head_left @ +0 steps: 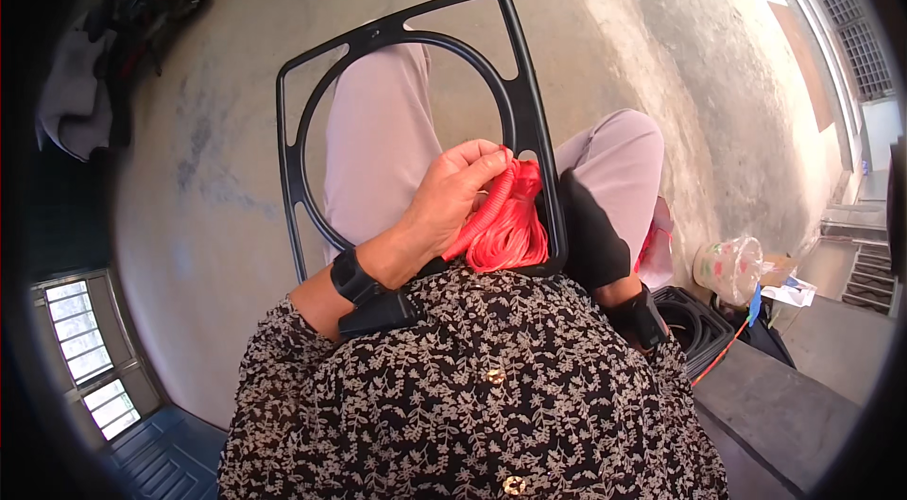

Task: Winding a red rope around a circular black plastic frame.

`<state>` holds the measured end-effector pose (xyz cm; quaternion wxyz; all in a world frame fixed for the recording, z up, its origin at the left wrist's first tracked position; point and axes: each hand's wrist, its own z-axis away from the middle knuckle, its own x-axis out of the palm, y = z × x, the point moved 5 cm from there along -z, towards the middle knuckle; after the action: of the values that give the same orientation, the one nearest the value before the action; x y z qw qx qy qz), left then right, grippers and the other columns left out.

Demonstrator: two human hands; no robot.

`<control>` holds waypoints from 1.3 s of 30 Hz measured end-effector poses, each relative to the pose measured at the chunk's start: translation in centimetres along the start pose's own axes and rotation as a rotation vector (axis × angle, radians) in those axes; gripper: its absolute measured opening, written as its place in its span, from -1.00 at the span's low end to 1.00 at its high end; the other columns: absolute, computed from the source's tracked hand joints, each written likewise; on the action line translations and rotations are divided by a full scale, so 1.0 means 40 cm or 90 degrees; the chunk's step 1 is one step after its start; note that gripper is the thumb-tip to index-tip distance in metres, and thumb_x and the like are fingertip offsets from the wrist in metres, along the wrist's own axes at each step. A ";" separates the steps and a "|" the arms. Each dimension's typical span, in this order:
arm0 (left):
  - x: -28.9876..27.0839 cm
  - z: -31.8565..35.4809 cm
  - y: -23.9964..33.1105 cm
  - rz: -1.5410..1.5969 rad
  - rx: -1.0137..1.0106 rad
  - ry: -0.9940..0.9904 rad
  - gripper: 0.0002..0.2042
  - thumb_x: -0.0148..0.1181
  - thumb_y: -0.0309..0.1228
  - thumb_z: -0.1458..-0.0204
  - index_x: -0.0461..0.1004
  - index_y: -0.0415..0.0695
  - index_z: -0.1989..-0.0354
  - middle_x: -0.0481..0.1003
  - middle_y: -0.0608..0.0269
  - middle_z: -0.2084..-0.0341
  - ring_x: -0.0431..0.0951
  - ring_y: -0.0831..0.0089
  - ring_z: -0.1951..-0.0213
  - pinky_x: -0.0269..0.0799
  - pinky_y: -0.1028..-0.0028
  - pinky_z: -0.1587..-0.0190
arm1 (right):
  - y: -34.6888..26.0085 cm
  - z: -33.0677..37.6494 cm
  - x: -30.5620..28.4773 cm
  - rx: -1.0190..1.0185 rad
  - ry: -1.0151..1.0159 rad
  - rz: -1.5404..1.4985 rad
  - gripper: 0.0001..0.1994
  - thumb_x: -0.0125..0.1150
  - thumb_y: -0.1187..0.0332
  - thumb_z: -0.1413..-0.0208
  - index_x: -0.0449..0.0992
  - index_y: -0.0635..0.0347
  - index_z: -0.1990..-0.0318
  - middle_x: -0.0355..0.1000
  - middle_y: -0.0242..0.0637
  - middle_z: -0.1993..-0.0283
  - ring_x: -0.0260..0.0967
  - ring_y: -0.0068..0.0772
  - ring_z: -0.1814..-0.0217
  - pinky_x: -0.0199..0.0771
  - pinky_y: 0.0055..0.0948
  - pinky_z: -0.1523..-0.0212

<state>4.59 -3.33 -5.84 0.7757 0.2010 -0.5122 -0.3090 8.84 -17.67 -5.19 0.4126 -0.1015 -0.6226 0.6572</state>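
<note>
1. On the seated person's lap, across the pale trousers [373,131], lies the black frame [529,99], squarish outside with a round ring inside.
2. The red cord [510,240] hangs in a looped bundle at the ring's near right side; there a stretch of ring looks closely wrapped in red.
3. The step in hand seems to be winding cord around the ring, turn beside turn; much of the ring is bare black.
4. The left hand [452,196] is nearly closed, thumb and forefinger pinching the red cord at the upper end of the wrapped stretch.
5. The right hand [592,228], apparently in a black glove, sits beside the frame's right bar; its fingers are hidden, so I cannot tell how open it is or whether it grips anything.
6. The next move likely calls for keeping that pinch tight while the bundle goes through the ring.
</note>
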 end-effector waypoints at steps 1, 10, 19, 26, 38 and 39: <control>-0.001 0.000 0.005 -0.021 0.001 -0.016 -0.89 0.01 -0.42 -0.20 0.41 -0.20 0.25 0.51 0.26 0.39 0.53 0.58 0.36 0.51 0.57 0.32 | 0.028 0.003 -0.015 0.099 0.017 -0.186 -0.61 0.02 0.23 -0.25 0.33 0.30 -0.12 0.44 -0.29 0.03 0.39 -0.49 0.03 0.36 -0.52 -0.04; -0.013 0.006 0.008 -0.029 -0.041 0.013 -0.79 0.01 -0.28 -0.22 0.37 -0.19 0.29 0.49 0.19 0.51 0.52 0.56 0.59 0.49 0.59 0.62 | -0.049 0.006 -0.316 -0.064 0.228 -0.388 -0.52 -0.06 -0.04 -0.25 0.34 0.25 0.02 0.34 -0.38 0.43 0.35 -0.41 0.39 0.43 -0.36 0.22; -0.015 0.000 0.003 0.050 -0.048 -0.006 -0.80 0.00 -0.28 -0.22 0.35 -0.17 0.27 0.50 0.12 0.54 0.53 0.48 0.62 0.49 0.52 0.69 | -0.071 0.096 -0.390 -0.053 0.262 -0.276 -0.50 -0.24 0.00 -0.32 0.32 0.33 -0.03 0.05 -0.51 0.59 0.00 -0.67 0.65 0.11 -0.57 0.53; -0.006 0.002 0.021 -0.004 -0.079 0.013 -0.84 -0.02 -0.37 -0.21 0.35 -0.22 0.27 0.50 0.05 0.52 0.54 0.45 0.65 0.60 0.45 0.54 | -0.092 -0.003 -0.329 0.081 0.259 -0.037 -0.39 -0.23 -0.18 -0.25 0.37 0.23 -0.08 0.46 -0.22 0.31 0.42 -0.41 0.42 0.46 -0.47 0.35; 0.037 0.019 -0.003 -0.183 -0.077 -0.044 -0.70 -0.06 -0.26 -0.23 0.46 -0.29 0.26 0.51 0.19 0.59 0.50 0.56 0.67 0.45 0.65 0.63 | -0.135 -0.303 -0.042 0.064 0.042 -0.096 -0.63 0.10 0.06 -0.17 0.49 0.21 0.12 0.45 -0.41 0.30 0.40 -0.61 0.31 0.43 -0.52 0.23; 0.036 0.018 -0.006 -0.175 -0.087 -0.047 -0.70 -0.06 -0.27 -0.23 0.46 -0.30 0.25 0.50 0.18 0.60 0.50 0.56 0.67 0.45 0.65 0.64 | -0.140 -0.304 -0.039 0.035 0.056 -0.062 -0.67 0.16 0.14 -0.14 0.48 0.22 0.11 0.45 -0.41 0.28 0.41 -0.60 0.30 0.43 -0.53 0.22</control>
<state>4.27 -4.48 -4.72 0.7188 0.2043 -0.4856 -0.4536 20.02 -10.43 -3.22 0.4738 -0.0884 -0.5899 0.6478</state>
